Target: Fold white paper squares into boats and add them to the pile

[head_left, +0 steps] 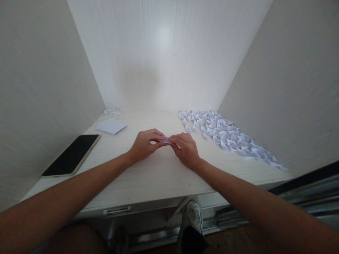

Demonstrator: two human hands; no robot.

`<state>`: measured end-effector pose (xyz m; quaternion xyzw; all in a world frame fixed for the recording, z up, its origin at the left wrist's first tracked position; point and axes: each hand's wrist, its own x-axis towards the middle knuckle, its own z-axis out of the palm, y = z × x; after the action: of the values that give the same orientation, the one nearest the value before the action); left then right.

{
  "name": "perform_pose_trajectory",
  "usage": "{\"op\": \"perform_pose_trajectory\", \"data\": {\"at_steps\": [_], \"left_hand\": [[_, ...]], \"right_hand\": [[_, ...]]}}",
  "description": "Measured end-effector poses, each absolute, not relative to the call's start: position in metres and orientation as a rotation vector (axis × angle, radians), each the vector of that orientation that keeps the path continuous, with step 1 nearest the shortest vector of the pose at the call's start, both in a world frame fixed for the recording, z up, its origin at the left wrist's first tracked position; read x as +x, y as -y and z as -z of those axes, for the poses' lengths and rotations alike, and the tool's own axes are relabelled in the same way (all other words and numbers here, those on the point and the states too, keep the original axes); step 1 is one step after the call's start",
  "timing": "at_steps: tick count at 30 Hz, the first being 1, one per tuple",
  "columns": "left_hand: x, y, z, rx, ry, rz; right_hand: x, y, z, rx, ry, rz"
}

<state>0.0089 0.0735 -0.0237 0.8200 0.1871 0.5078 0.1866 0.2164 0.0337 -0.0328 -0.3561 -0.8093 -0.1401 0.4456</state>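
Observation:
A small folded piece of white paper (164, 140) is held between both hands, just above the middle of the white desk (159, 176). My left hand (146, 143) pinches its left end between thumb and fingers. At the other end, my right hand (185, 148) grips it the same way, and the fingertips of the two hands nearly meet. Most of the paper is hidden by the fingers, so its exact shape cannot be made out.
Many small folded paper pieces (222, 134) spread along the right side. On the left lie a stack of white paper (111, 126), a smartphone (71, 155) and some paper scraps (112, 111). Panels (169, 56) enclose the desk at the back and sides.

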Motion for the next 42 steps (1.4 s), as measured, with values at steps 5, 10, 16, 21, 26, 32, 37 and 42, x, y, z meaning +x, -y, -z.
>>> {"op": "perform_pose_trajectory", "data": {"at_steps": [5,10,16,21,26,32,37,42], "left_hand": [[0.008,-0.074,0.023,2.353,-0.549,-1.436],[0.007,-0.073,0.021,2.426,-0.57,-1.448],[0.007,-0.072,0.019,2.466,-0.542,-1.452],[0.007,-0.071,0.019,2.481,-0.555,-1.438],[0.007,-0.071,0.021,2.514,-0.603,-1.422],[0.002,-0.075,0.021,2.469,-0.665,-1.375],[-0.004,-0.081,0.02,2.334,-0.769,-1.269],[-0.005,-0.083,0.021,2.286,-0.795,-1.199]], "right_hand": [[0.215,-0.032,0.031,-0.914,1.989,0.317],[0.215,-0.034,0.032,-0.901,2.008,0.317],[0.214,-0.033,0.032,-0.872,1.999,0.318],[0.213,-0.034,0.032,-0.888,2.015,0.283],[0.213,-0.034,0.032,-0.879,2.031,0.271],[0.213,-0.035,0.031,-0.908,2.029,0.211],[0.214,-0.037,0.028,-1.06,1.926,-0.056],[0.213,-0.04,0.024,-1.187,1.905,-0.244]]}}
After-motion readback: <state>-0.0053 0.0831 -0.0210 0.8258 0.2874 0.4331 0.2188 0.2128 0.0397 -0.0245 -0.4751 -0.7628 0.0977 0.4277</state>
